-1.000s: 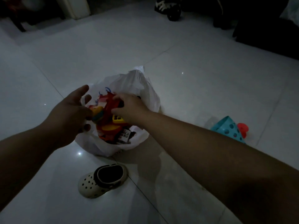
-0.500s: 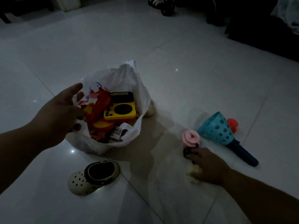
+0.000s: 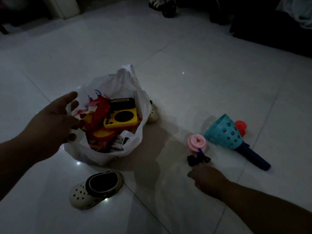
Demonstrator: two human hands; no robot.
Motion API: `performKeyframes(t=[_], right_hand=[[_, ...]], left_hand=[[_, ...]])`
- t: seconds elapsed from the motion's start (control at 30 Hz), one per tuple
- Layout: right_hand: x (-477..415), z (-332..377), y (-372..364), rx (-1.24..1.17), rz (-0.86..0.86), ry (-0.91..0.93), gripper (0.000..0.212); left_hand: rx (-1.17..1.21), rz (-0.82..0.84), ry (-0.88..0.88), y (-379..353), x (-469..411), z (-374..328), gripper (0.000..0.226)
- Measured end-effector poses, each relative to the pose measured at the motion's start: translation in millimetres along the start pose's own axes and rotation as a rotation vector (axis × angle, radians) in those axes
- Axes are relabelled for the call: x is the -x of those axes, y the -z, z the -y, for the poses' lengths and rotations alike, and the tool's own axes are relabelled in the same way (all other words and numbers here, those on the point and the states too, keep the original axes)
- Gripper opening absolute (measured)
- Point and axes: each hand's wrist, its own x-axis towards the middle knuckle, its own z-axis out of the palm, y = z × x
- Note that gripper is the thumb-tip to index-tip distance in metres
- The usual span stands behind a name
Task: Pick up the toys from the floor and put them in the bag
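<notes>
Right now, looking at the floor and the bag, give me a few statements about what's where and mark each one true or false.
1. The yellow toy radio lies inside the white plastic bag. True.
2. The teal perforated cone with a dark blue handle is in the bag. False: it lies on the white tiled floor, right of the bag.
3. The right hand reaches toward the pink round toy. True.
4. The left hand holds the cream clog shoe. False: the shoe lies on the floor; that hand is at the bag's edge, fingers spread.
</notes>
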Motion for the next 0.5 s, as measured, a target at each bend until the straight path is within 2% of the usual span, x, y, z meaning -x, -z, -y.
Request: performKeyframes(t=[0.07, 0.13, 0.2, 0.23, 0.3, 0.37, 0.43, 0.5], right_hand=[[-0.4, 3.9, 15.4, -0.252, -0.211, -0.082, 0.04], [-1.9, 3.9, 30.3, -0.411, -0.429, -0.286, 0.045], [-6.5, -3.4, 38.4, -0.578, -0.473, -0.569, 0.051], [-9.6, -11.2, 37.6, -0.681, -0.429, -0.684, 0.059], [-14.4, -23.9, 34.4, -0.772, -0.218, -0.776, 0.065], [-19.6, -27.1, 27.7, -0.748, 0.005, -0.775, 0.052], [-23.1, -22.2, 25.0, -0.77, 0.067, -0.755, 0.038], [-27.1, -16.1, 22.9, -0.944, 0.086, -0.746, 0.033]], left_hand=[[0.0, 0.018, -0.004, 0.8, -1.1, 0.3, 0.083], [-0.003, 0.027, -0.005, 1.1, -2.4, -1.0, 0.082], [-0.001, 0.032, -0.003, -0.1, -1.8, -3.0, 0.082], [-0.005, 0.03, -0.003, -0.5, -1.3, -3.2, 0.082], [-0.025, 0.025, -0.011, -0.3, -0.4, -2.6, 0.083], [-0.031, 0.017, -0.015, 1.5, 1.3, -2.3, 0.083], [-0.026, 0.008, -0.022, 2.8, 2.7, -1.6, 0.082], [-0.019, 0.02, -0.036, 3.0, 4.8, -0.7, 0.081]])
